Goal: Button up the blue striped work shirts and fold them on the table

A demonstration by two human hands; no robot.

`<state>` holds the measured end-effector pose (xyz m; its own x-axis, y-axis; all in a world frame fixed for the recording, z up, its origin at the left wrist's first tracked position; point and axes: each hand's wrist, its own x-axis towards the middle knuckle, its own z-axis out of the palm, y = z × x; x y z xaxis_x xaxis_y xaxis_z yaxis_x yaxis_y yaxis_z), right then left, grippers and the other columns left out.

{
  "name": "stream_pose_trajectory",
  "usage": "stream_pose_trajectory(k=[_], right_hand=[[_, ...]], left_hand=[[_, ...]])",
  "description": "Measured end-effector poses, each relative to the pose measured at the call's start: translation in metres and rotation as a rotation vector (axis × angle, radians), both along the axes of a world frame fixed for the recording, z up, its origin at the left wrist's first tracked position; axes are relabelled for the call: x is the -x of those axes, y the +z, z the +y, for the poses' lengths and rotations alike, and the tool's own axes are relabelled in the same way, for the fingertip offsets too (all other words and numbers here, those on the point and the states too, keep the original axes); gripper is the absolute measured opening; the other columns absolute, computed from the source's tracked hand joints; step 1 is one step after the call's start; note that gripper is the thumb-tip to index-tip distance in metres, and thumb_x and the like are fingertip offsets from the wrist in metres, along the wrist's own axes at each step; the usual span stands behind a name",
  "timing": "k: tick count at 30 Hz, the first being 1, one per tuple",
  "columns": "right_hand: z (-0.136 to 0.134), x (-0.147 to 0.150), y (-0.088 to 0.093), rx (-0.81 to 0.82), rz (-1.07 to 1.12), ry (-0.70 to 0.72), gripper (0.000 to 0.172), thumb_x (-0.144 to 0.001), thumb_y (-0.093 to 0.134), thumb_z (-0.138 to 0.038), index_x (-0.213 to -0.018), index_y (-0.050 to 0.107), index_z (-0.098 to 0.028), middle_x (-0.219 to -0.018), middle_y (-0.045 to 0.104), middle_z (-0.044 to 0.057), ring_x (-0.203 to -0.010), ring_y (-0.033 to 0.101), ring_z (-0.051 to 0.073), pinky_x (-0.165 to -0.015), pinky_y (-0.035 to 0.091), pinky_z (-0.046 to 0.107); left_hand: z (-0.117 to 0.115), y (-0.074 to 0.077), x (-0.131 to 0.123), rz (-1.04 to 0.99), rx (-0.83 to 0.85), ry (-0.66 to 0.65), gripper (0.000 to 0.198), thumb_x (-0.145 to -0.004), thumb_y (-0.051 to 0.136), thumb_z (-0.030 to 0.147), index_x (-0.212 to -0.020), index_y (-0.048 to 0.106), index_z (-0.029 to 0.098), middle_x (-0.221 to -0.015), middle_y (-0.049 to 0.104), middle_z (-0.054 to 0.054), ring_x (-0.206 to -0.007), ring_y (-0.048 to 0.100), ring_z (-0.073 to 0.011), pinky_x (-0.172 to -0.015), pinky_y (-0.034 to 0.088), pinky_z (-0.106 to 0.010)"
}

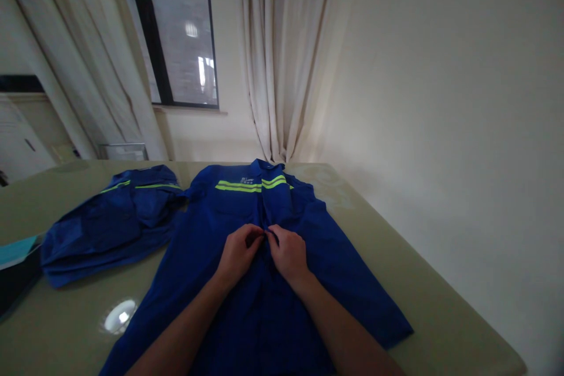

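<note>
A blue work jacket (198,258) with yellow-green reflective stripes across the chest lies spread on the table, its collar at the far end. My left hand (241,249) pinches the jacket's front opening from the left. Close against it, my right hand (288,251) pinches the same front edge from the right. The fingertips of both hands nearly meet at the middle of the jacket. Whatever small part lies between them is hidden by the fingers.
Another folded blue garment (110,223) with similar stripes lies to the left. A light-blue face mask (17,251) rests on a dark item at the left edge. The glossy table (432,299) borders a wall on the right; curtains (282,59) and a window stand behind.
</note>
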<state>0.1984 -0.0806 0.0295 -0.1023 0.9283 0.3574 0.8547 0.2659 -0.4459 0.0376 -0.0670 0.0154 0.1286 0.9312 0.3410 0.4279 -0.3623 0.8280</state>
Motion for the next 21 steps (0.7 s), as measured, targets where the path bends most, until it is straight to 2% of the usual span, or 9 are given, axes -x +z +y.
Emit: stream_pose_trajectory(k=[3,7,13,17,19,21], right_hand=[[0.000,0.001,0.001,-0.030,-0.078,0.048,0.021,-0.101,0.053,-0.029,-0.094,0.072,-0.024,-0.089,0.074,0.003,-0.085,0.068,0.018,-0.073,0.042,0.025],[0.001,-0.001,0.002,-0.101,-0.135,0.126,0.017,-0.098,0.057,-0.024,-0.087,0.070,-0.022,-0.090,0.070,0.004,-0.090,0.065,0.018,-0.077,0.043,0.025],[0.002,-0.004,0.000,-0.085,0.055,0.143,0.014,-0.097,0.060,-0.022,-0.093,0.073,-0.022,-0.092,0.069,0.002,-0.086,0.066,0.015,-0.078,0.045,0.022],[0.002,-0.005,0.001,-0.079,0.086,0.179,0.014,-0.097,0.062,-0.026,-0.093,0.075,-0.023,-0.091,0.070,0.002,-0.085,0.066,0.015,-0.076,0.044,0.022],[0.004,-0.007,0.001,-0.057,0.152,0.216,0.023,-0.099,0.059,-0.034,-0.089,0.075,-0.022,-0.086,0.070,0.002,-0.080,0.065,0.015,-0.074,0.044,0.023],[0.009,-0.012,-0.001,0.000,0.275,0.255,0.040,-0.103,0.050,-0.042,-0.080,0.075,-0.019,-0.075,0.067,0.001,-0.071,0.062,0.014,-0.069,0.043,0.023]], left_hand=[[0.000,-0.002,0.000,0.041,-0.031,0.020,0.014,-0.086,0.059,0.026,-0.094,0.070,0.023,-0.089,0.075,-0.002,-0.083,0.070,-0.0195,-0.078,0.054,-0.032],[0.000,-0.004,0.000,0.088,-0.061,0.061,0.013,-0.085,0.058,0.022,-0.093,0.068,0.022,-0.089,0.074,-0.002,-0.082,0.070,-0.0196,-0.078,0.053,-0.032],[-0.004,-0.003,-0.001,0.189,-0.118,0.044,0.013,-0.088,0.054,0.020,-0.092,0.066,0.023,-0.089,0.072,-0.002,-0.081,0.068,-0.0195,-0.077,0.052,-0.032],[-0.005,-0.003,0.000,0.209,-0.147,0.061,0.014,-0.089,0.053,0.017,-0.092,0.065,0.023,-0.089,0.071,-0.003,-0.083,0.068,-0.0200,-0.077,0.051,-0.032],[-0.005,-0.002,0.001,0.221,-0.165,0.069,0.015,-0.090,0.051,0.017,-0.092,0.065,0.023,-0.090,0.071,-0.003,-0.084,0.068,-0.0202,-0.077,0.051,-0.032],[-0.004,-0.002,0.002,0.228,-0.173,0.069,0.015,-0.092,0.051,0.019,-0.092,0.066,0.023,-0.091,0.071,-0.003,-0.084,0.068,-0.0201,-0.077,0.051,-0.032]])
